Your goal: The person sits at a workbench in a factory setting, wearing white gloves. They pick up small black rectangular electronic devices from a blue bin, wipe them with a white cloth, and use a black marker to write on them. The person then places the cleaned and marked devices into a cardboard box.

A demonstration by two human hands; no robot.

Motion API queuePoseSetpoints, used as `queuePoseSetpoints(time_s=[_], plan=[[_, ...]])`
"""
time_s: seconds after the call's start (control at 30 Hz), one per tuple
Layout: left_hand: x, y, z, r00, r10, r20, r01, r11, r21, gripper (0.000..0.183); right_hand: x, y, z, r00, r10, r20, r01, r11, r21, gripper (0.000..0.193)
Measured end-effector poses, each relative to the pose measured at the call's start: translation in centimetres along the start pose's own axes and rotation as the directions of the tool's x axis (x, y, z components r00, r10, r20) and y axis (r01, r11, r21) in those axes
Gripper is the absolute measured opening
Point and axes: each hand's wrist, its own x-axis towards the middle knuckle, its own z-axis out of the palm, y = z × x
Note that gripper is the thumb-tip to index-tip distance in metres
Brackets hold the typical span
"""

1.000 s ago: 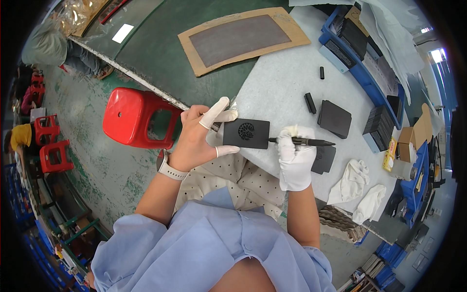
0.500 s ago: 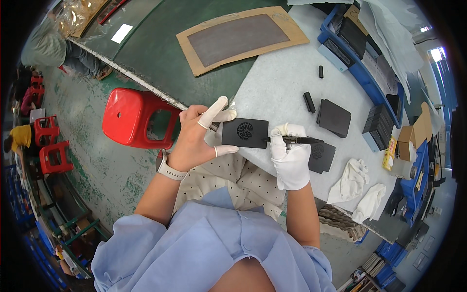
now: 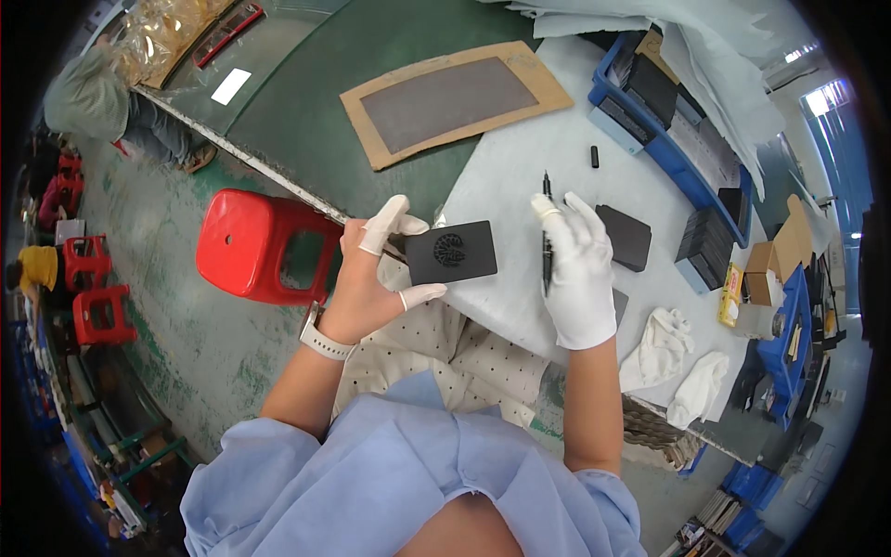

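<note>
My left hand (image 3: 357, 283), with white finger cots on its thumb and some fingers, grips a flat black rectangular piece (image 3: 473, 252) by its left end. A round dark emblem shows on the piece's upper face. To its right, apart from it, my white-gloved right hand (image 3: 577, 269) holds a slim black marker pen (image 3: 547, 243) whose tip points away from me. A stack of flat black pieces (image 3: 626, 239) lies just beyond the right hand, partly covered by it. Another dark piece (image 3: 620, 301) peeks out beside the glove.
A small black cap (image 3: 595, 157) lies on the white-covered table (image 3: 520, 176). Cardboard with a dark panel (image 3: 450, 102) sits at the far side. A blue bin (image 3: 673, 139), boxed black pieces (image 3: 702, 243) and white gloves (image 3: 657, 345) are at right; a red stool (image 3: 237, 246) stands left.
My right hand has drawn away from the black piece, and the pen has turned from pointing left at its edge to pointing away from me. My left hand still holds the piece, slightly further left.
</note>
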Motion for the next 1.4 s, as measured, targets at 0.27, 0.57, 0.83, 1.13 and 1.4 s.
queuePoseSetpoints(time_s=[0.27,0.57,0.83,1.13,1.4], plan=[[0.0,1.8,-1.4,0.989,0.036,-0.146,-0.046,0.997,-0.063,0.106,0.8,-1.9,-1.3,0.92,0.392,-0.025,-0.339,0.824,0.453,0.045],[-0.3,5.0,-0.8,0.972,0.181,-0.147,-0.182,0.983,0.01,0.106,-0.1,-5.1,-2.3,0.666,0.725,0.178,-0.376,0.121,0.919,0.033],[-1.0,6.0,-0.3,0.983,0.141,-0.116,-0.143,0.99,-0.004,0.102,-3.2,-6.9,-1.7,0.815,0.526,0.244,-0.422,0.25,0.871,0.056],[-1.7,7.0,-0.4,0.984,0.159,-0.079,-0.154,0.986,0.059,0.101,-4.0,-6.3,-2.7,0.797,0.579,0.173,-0.438,0.357,0.825,0.059],[-2.4,7.5,0.3,0.974,0.224,0.024,-0.222,0.972,-0.071,0.098,-4.6,-4.4,-3.6,0.829,0.493,0.264,-0.447,0.303,0.841,0.056]])
